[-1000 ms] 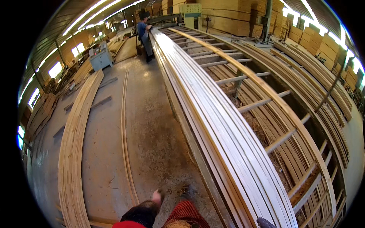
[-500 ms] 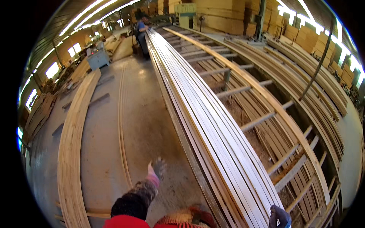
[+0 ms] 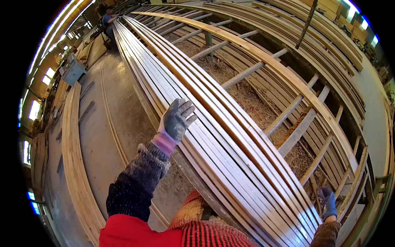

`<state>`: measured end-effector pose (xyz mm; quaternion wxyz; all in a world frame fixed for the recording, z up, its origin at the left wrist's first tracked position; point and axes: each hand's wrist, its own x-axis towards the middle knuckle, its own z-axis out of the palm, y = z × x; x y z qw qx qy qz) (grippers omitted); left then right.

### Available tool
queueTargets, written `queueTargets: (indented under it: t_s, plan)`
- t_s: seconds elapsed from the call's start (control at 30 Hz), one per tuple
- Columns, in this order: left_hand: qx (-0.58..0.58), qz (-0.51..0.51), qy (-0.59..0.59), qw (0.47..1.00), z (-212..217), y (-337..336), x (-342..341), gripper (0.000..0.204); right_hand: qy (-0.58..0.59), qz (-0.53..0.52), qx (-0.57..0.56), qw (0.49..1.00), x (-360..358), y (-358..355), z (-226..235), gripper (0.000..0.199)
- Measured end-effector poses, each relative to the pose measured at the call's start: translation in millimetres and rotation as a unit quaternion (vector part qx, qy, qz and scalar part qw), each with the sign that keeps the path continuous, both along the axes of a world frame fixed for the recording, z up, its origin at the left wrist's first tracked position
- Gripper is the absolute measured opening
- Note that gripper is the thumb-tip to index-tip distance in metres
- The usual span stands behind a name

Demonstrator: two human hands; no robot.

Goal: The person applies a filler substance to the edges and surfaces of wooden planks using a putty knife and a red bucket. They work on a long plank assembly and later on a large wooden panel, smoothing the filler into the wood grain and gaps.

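Note:
Long pale wooden boards lie side by side in a long row, stretching from near me to the far left. Above their left part is my left hand, in a grey glove with a pink cuff, its fingers spread and holding nothing; whether it touches the wood is unclear. At the near right edge of the row is my right hand, in a blue-grey glove. Its fingers are blurred and their grip cannot be made out. A dark gap runs lengthwise between boards in the right part of the row.
A co-worker stands at the boards' far end. To the right is a frame with crossbars, a single long plank lying across it. A board stack lies on the left floor. A grey machine cabinet stands beyond it.
My left hand has moved up and right from over the floor to above the boards. My right hand has moved up and right. The view has shifted, and a gap now shows among the boards.

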<state>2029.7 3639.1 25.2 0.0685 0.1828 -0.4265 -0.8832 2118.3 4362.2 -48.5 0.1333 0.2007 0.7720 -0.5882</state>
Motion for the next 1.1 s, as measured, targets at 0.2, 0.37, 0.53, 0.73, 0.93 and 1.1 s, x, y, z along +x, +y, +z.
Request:
queueTargets:
  t_s: [0.2,0.37,0.53,0.73,0.93,1.1]
  plan:
    - [-0.026,0.098,-0.062,0.993,-33,18,-82,0.074,-0.469,0.098,0.19,0.857,15,80,-94,0.032]
    - [0.007,0.075,-0.073,0.994,-59,1,-119,0.031,-0.429,0.28,0.132,0.849,51,28,-74,0.035]
    - [0.053,0.049,-0.063,0.995,-42,21,-140,0.056,-0.233,0.421,0.187,0.856,-30,10,-8,0.042]
    - [0.051,-0.025,-0.046,0.997,-33,85,-200,0.041,0.064,-0.141,0.142,0.978,-198,59,62,0.028]
    - [-0.009,-0.005,-0.214,0.977,-93,84,-186,0.059,0.389,0.253,0.566,0.681,-147,-152,71,0.042]
    - [0.057,-0.01,-0.193,0.979,-122,142,-195,0.057,0.344,0.233,0.596,0.687,-114,-161,16,0.062]
